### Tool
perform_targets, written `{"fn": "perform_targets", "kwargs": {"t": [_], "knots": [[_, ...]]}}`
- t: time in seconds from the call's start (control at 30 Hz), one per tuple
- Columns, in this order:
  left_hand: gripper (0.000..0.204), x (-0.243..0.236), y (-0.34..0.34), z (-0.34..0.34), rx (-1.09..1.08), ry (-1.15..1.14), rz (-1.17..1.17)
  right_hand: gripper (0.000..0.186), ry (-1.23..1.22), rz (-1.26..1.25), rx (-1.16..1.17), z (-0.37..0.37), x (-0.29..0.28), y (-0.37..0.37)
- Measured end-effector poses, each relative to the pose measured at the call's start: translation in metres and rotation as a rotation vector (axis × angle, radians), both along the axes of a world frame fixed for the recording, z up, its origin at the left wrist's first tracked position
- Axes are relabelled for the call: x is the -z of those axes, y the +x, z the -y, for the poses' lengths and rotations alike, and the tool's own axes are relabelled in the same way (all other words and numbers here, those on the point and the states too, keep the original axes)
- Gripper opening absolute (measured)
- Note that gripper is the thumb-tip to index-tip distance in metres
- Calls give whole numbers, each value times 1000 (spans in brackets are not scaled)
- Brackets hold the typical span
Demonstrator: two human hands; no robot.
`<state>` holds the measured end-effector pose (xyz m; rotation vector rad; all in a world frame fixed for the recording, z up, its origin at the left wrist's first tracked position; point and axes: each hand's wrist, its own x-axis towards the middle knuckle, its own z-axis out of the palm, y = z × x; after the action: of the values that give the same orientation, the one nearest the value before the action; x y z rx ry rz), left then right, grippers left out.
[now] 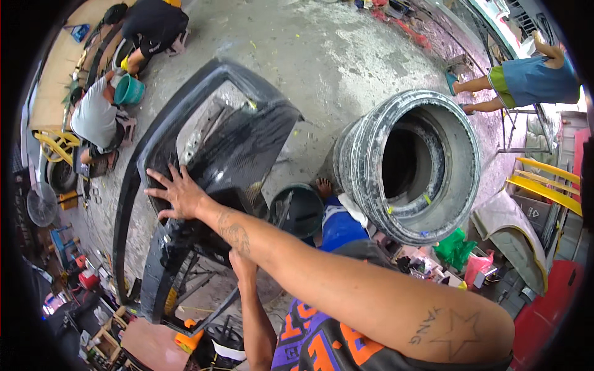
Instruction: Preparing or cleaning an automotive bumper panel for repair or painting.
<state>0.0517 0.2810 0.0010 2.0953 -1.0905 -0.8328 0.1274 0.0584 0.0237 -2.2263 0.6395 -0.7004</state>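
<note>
A large black car body part, bumper-like with wide openings and a woven-looking surface [247, 133], stands tilted in front of me. My right hand [179, 195] reaches across to the left and lies on it with fingers spread, holding nothing. Below my right forearm, my left hand [243, 264] is raised to the part's lower edge. Its fingers are hidden behind the arm and the part, so their grip does not show. A dark round bucket [300, 213] sits on the floor beside the part, near my foot.
A large hollow ringed drum [356, 154] stands at my right. Two people [99, 114] crouch at the far left by a teal bucket [129, 90]; another person [532, 80] stands far right. Tools and clutter [93, 281] lie lower left, a curved panel [513, 238] lower right.
</note>
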Motion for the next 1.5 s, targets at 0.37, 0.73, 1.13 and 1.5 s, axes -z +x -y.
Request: {"fn": "perform_targets", "kwargs": {"t": [0.37,0.73,1.13,1.5], "knots": [[13,-24,-5,12,102,-35,218,83,24,-68,-61,-2,-7,0],[29,21,12,-28,-38,270,203,76,-45,82,6,-11,-18,9],[15,20,-16,-5,-198,129,374,77,-256,117,30,8,-1,3],[12,33,-21,17,-214,223,318,75,-344,116,23,23,-2,-3]]}}
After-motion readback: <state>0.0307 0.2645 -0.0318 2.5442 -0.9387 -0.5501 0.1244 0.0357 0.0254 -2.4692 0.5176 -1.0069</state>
